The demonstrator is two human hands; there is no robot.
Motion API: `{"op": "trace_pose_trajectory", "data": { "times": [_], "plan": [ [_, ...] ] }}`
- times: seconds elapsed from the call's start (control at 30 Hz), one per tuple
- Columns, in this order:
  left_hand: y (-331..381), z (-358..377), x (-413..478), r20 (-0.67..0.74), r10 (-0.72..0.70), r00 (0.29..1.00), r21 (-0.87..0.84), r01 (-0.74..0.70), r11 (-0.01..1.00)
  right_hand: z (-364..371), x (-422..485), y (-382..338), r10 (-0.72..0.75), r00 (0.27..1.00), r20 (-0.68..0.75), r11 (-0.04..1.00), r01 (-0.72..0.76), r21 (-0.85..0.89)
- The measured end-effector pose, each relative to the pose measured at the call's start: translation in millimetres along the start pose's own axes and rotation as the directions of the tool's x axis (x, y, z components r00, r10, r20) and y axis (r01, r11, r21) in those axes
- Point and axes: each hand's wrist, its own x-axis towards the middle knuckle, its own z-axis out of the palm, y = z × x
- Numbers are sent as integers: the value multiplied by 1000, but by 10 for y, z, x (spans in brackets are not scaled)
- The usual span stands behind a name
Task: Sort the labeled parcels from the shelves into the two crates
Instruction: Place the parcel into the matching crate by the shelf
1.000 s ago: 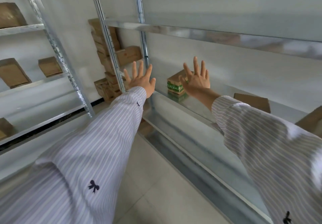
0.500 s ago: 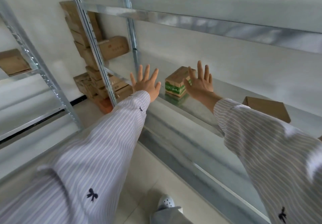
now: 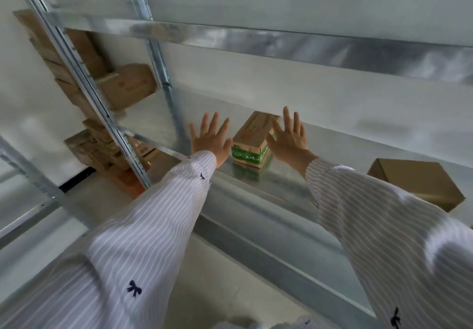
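Head view: a small brown cardboard parcel banded with green printed tape [image 3: 252, 144] stands on the galvanised steel shelf [image 3: 284, 184]. The left hand [image 3: 211, 140] is just left of the parcel. The right hand [image 3: 290, 140] is just right of it and overlaps its far edge; contact cannot be told. The fingers [image 3: 287, 120] of both hands are straight and spread apart, holding nothing. Compared with half a second earlier, both hands have closed in on the parcel, which has not shifted. Judgement: the reach is nearly complete, a two-handed clasp comes next, and nothing is lifted yet. A plain brown cardboard box [image 3: 414, 185] lies well right of the parcel, and stacked brown cartons [image 3: 125, 90] stand well left. Neither crate is in view.
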Motion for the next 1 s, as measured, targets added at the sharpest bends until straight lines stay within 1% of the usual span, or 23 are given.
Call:
{"op": "trace_pose_trajectory", "data": {
  "times": [0.27, 0.4, 0.5, 0.63, 0.73, 0.8, 0.83, 0.9, 0.93, 1.0],
  "plan": [
    [69, 341, 544, 45, 148, 988, 2, -148, 989, 211, 316, 30, 77, 997, 6, 997, -77, 3],
    [81, 482, 837, 64, 211, 975, -13, -210, 978, 331, 480, -15, 109, 994, -15, 994, -109, 14],
    [36, 545, 1054, 82, 275, 958, -14, -275, 961, 409, 592, -67, 154, 988, -3, 988, -153, 28],
    [-47, 585, 1361, 71, 357, 931, -66, -353, 933, 455, 740, -161, 235, 972, -22, 971, -234, 55],
    [-75, 633, 1535, 112, 406, 907, -138, -390, 910, 486, 814, -249, 314, 949, -11, 945, -311, 103],
    [-47, 652, 1614, 149, 384, 911, -230, -346, 910, 497, 847, -315, 377, 926, 27, 901, -373, 222],
    [-29, 648, 1639, 180, 345, 921, -291, -286, 913, 503, 860, -336, 427, 902, 65, 849, -425, 315],
    [-11, 648, 1704, 286, 253, 924, -432, -111, 895, 555, 897, -326, 539, 823, 178, 674, -548, 496],
    [-8, 653, 1740, 341, 219, 914, -494, -24, 869, 574, 912, -310, 574, 784, 236, 586, -595, 551],
    [-15, 663, 1806, 430, 183, 884, -599, 128, 790, 582, 932, -293, 585, 743, 326, 481, -641, 599]
  ]
}}
